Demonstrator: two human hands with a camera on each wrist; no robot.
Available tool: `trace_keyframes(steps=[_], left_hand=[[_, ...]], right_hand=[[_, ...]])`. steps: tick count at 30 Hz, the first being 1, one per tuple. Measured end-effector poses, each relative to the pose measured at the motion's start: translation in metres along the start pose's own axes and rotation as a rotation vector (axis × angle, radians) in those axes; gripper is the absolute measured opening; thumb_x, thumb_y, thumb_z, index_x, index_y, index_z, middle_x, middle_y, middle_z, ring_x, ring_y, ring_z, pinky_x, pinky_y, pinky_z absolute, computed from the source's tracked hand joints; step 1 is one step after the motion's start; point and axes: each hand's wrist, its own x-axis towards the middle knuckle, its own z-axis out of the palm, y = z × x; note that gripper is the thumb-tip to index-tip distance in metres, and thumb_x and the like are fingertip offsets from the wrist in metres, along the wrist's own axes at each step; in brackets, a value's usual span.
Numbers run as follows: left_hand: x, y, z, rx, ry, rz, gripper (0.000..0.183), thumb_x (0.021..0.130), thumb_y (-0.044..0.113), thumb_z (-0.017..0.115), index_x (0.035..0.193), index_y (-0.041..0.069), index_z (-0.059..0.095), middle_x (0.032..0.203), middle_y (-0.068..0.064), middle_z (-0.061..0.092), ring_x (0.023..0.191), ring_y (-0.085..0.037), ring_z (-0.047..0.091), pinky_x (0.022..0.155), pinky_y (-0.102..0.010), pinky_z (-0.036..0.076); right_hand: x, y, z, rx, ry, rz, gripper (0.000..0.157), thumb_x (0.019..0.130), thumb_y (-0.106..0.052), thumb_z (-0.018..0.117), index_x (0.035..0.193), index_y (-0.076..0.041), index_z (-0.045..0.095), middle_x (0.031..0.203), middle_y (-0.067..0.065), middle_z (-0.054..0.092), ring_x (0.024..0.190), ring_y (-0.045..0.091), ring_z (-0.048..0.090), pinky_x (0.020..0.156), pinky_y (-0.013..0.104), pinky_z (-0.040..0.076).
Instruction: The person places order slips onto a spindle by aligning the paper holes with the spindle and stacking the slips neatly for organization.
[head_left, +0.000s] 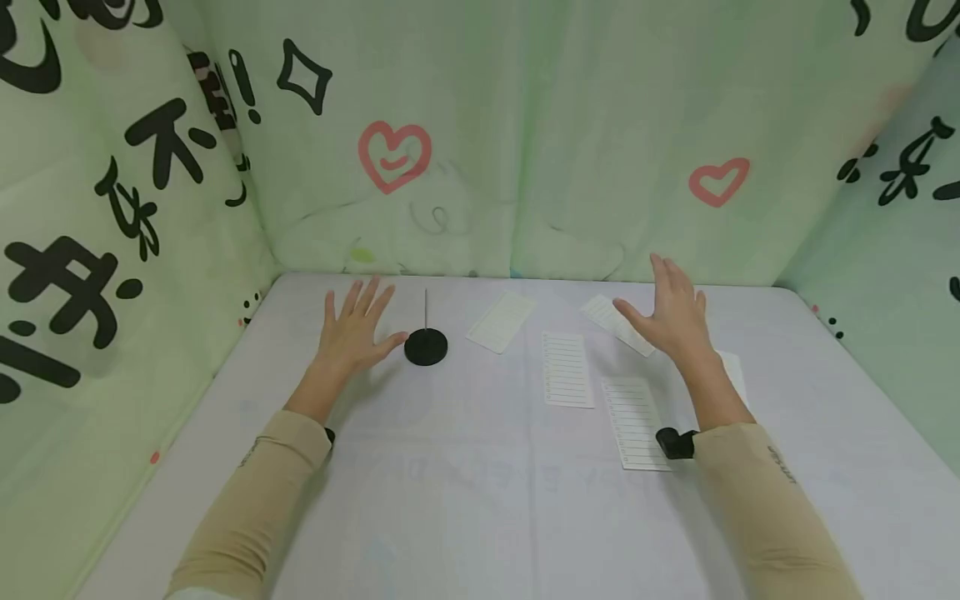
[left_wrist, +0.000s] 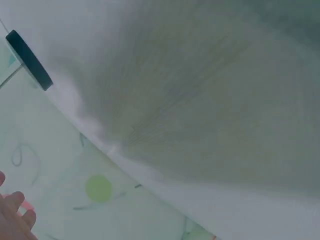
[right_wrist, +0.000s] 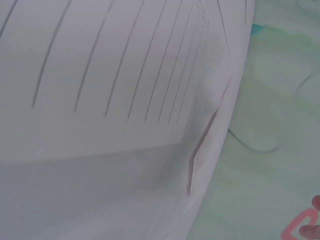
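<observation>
My left hand is held up with its fingers spread, its thumb tip beside a round black base that bears a thin upright metal spike. In the left wrist view the same black base appears at the upper left, and a few fingertips show at the lower left. On the right, my right hand is raised, fingers extended and thumb apart, holding nothing. It overlaps a lined white paper slip in the head view. Two more lined slips, one near the middle and one nearer the forearm, lie below it.
Another white slip lies right of the black base, and one is partly hidden behind the right forearm. A white cloth covers the table. Pale green curtains with hearts and black lettering enclose the back and sides.
</observation>
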Motion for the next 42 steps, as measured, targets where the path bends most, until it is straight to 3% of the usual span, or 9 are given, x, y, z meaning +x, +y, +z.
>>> trace_keyframes(steps=[5, 10, 22, 33, 42], left_hand=[[0.001, -0.004, 0.008, -0.013, -0.050, 0.040, 0.070, 0.092, 0.051, 0.042, 0.146, 0.014, 0.017, 0.152, -0.012, 0.010, 0.139, -0.031, 0.002, 0.106, -0.056, -0.005], [0.005, -0.005, 0.013, -0.003, -0.108, 0.058, 0.065, 0.094, 0.049, 0.039, 0.145, 0.013, 0.021, 0.150, -0.015, 0.017, 0.137, -0.034, 0.011, 0.107, -0.055, 0.001], [0.012, 0.000, 0.021, 0.090, -0.253, 0.066, 0.064, 0.095, 0.050, 0.033, 0.146, 0.013, 0.020, 0.149, -0.015, 0.018, 0.136, -0.036, 0.015, 0.107, -0.054, 0.010], [0.018, 0.004, 0.028, 0.123, -0.328, 0.058, 0.063, 0.096, 0.052, 0.026, 0.146, 0.014, 0.019, 0.150, -0.015, 0.017, 0.136, -0.034, 0.014, 0.107, -0.055, 0.007], [0.017, 0.004, 0.031, 0.156, -0.356, 0.056, 0.062, 0.096, 0.052, 0.024, 0.146, 0.016, 0.018, 0.150, -0.015, 0.017, 0.136, -0.035, 0.015, 0.107, -0.055, 0.007]], right_hand=[[0.017, -0.012, 0.022, 0.032, 0.049, -0.027, 0.080, 0.087, -0.041, 0.056, 0.143, -0.001, 0.015, 0.141, 0.026, 0.025, 0.128, 0.043, 0.024, 0.097, 0.063, 0.021], [0.034, -0.028, 0.040, 0.025, -0.022, -0.019, 0.078, 0.087, -0.042, 0.056, 0.142, -0.001, 0.018, 0.141, 0.024, 0.026, 0.127, 0.043, 0.025, 0.098, 0.061, 0.021], [0.067, -0.059, 0.080, -0.028, -0.197, -0.019, 0.077, 0.088, -0.047, 0.053, 0.140, -0.001, 0.019, 0.139, 0.024, 0.028, 0.126, 0.043, 0.027, 0.099, 0.058, 0.025], [0.071, -0.075, 0.103, -0.082, -0.443, 0.069, 0.071, 0.092, -0.044, 0.046, 0.142, -0.003, 0.016, 0.144, 0.024, 0.018, 0.131, 0.042, 0.017, 0.104, 0.058, 0.012], [0.079, -0.083, 0.120, -0.146, -0.513, 0.134, 0.065, 0.095, -0.043, 0.038, 0.143, -0.004, 0.018, 0.147, 0.022, 0.013, 0.134, 0.039, 0.009, 0.105, 0.059, 0.002]])
